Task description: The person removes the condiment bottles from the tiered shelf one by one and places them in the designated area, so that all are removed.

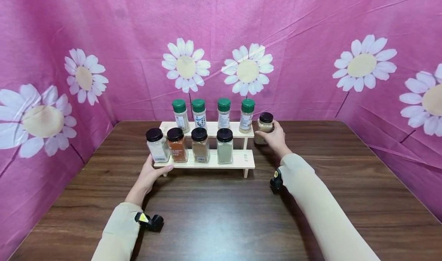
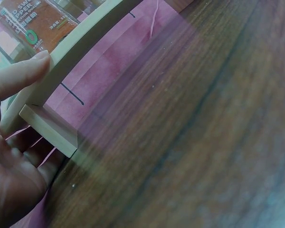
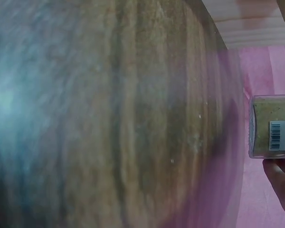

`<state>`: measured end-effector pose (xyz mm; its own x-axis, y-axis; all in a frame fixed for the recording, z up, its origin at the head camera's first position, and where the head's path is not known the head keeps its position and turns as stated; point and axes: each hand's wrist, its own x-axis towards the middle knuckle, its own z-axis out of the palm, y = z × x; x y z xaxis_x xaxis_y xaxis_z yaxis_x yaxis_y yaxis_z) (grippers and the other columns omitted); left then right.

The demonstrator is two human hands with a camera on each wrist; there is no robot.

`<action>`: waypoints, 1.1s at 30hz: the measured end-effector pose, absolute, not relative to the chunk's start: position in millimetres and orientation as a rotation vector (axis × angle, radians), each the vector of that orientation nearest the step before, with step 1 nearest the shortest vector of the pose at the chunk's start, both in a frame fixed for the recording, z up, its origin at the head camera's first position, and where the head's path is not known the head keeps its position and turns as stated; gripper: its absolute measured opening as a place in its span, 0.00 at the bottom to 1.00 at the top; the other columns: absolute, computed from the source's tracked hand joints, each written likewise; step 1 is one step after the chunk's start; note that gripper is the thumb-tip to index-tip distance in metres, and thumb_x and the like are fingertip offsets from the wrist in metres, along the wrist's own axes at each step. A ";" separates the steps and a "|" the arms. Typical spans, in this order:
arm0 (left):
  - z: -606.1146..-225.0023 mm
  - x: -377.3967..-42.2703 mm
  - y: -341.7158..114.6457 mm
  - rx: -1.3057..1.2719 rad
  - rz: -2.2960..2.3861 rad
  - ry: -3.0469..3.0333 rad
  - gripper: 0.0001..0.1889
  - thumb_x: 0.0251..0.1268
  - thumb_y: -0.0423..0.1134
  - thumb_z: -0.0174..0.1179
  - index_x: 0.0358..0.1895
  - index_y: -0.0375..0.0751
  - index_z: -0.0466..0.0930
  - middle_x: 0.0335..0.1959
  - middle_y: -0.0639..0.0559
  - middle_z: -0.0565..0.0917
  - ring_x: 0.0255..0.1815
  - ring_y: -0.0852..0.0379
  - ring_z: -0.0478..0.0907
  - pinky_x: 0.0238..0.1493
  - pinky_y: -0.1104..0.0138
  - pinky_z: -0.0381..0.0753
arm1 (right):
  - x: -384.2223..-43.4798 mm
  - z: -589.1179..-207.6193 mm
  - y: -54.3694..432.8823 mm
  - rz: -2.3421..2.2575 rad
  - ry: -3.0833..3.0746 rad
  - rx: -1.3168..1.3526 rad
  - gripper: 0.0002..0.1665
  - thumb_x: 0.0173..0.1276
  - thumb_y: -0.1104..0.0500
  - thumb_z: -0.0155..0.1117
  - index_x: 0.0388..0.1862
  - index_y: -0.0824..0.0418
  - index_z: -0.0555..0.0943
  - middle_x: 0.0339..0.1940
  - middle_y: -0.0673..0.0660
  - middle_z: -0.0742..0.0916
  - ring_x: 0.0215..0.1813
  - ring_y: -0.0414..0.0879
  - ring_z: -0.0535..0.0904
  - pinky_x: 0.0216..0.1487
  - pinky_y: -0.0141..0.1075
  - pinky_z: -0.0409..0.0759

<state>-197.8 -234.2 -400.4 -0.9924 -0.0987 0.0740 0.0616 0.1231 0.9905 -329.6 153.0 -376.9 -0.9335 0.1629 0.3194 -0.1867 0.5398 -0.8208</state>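
Between right thumb [image 1: 261, 133] and curled fingers [image 1: 277, 125] sits a black-lidded jar [image 1: 264, 126]; left fingers [image 1: 149, 163] grip the rack [image 1: 239, 160].

on my feed, i see a dark brown wood-grain table [image 1: 214, 215] under the left hand [image 1: 148, 177] and the right hand [image 1: 277, 139]. beyond both, i make out a creased pink cloth [image 1: 138, 12] with printed white daisies [image 1: 186, 66]: two left of the left hand, two between the hands, two more past the right hand.
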 end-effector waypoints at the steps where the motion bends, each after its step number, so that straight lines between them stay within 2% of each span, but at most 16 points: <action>1: -400.3 -197.8 -234.3 0.040 -2.004 -2.260 0.39 0.44 0.26 0.63 0.61 0.34 0.51 0.56 0.41 0.61 0.54 0.53 0.56 0.57 0.62 0.50 | -330.4 -377.3 152.2 1.358 -2.423 0.021 0.36 0.41 0.55 0.72 0.49 0.65 0.69 0.44 0.62 0.78 0.47 0.55 0.71 0.49 0.43 0.64; 21: -404.7 -199.1 -235.7 0.042 -1.991 -2.262 0.39 0.43 0.26 0.63 0.61 0.34 0.51 0.56 0.40 0.61 0.54 0.52 0.57 0.57 0.62 0.49 | -340.7 -384.6 146.4 1.409 -2.434 0.025 0.35 0.43 0.59 0.71 0.51 0.64 0.68 0.45 0.62 0.78 0.47 0.55 0.70 0.50 0.43 0.63; 33: -403.2 -199.4 -235.3 0.038 -1.984 -2.277 0.39 0.45 0.28 0.63 0.61 0.36 0.51 0.57 0.41 0.61 0.55 0.52 0.56 0.57 0.62 0.49 | -343.2 -384.7 145.0 1.426 -2.473 0.021 0.39 0.44 0.59 0.69 0.56 0.64 0.65 0.47 0.63 0.76 0.49 0.57 0.69 0.51 0.45 0.63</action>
<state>-199.4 -235.3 -403.2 -0.9924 -0.0983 0.0745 0.0604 0.1397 0.9883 -343.2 145.0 -384.7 -0.9590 0.1287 0.2524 -0.1540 0.5113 -0.8455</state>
